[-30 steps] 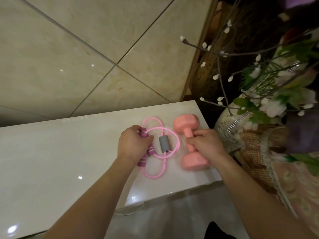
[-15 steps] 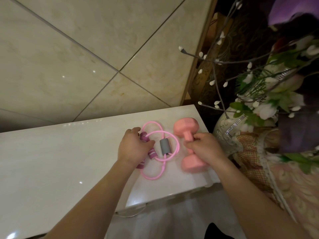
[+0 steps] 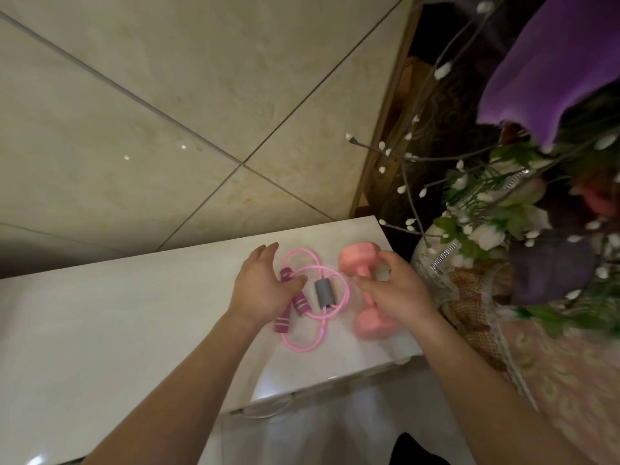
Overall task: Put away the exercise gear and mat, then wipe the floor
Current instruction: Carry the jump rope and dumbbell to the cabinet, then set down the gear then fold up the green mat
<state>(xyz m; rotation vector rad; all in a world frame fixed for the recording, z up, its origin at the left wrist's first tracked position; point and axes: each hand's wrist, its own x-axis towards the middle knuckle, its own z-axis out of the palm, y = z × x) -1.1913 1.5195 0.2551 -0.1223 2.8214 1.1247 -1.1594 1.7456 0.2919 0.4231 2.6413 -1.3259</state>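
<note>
A pink resistance band (image 3: 315, 298) with purple foam handles and a grey middle sleeve lies on the white glossy cabinet top (image 3: 117, 323). My left hand (image 3: 260, 290) hovers over its handles with the fingers spread and loose, holding nothing. To the right lies a pink dumbbell (image 3: 360, 286), partly hidden. My right hand (image 3: 396, 290) is above its bar with the fingers loosely parted, no longer wrapped round it.
A vase with artificial flowers and white-budded branches (image 3: 469, 229) stands right beside the cabinet's right end. A purple cloth (image 3: 550, 68) hangs at the top right. Cream wall tiles (image 3: 167, 112) rise behind the cabinet. A patterned pink fabric (image 3: 553, 380) lies at the lower right.
Both hands have let go: the left lifted off the band's handles and opened, the right released the dumbbell's bar. Band and dumbbell now rest on the cabinet top.
</note>
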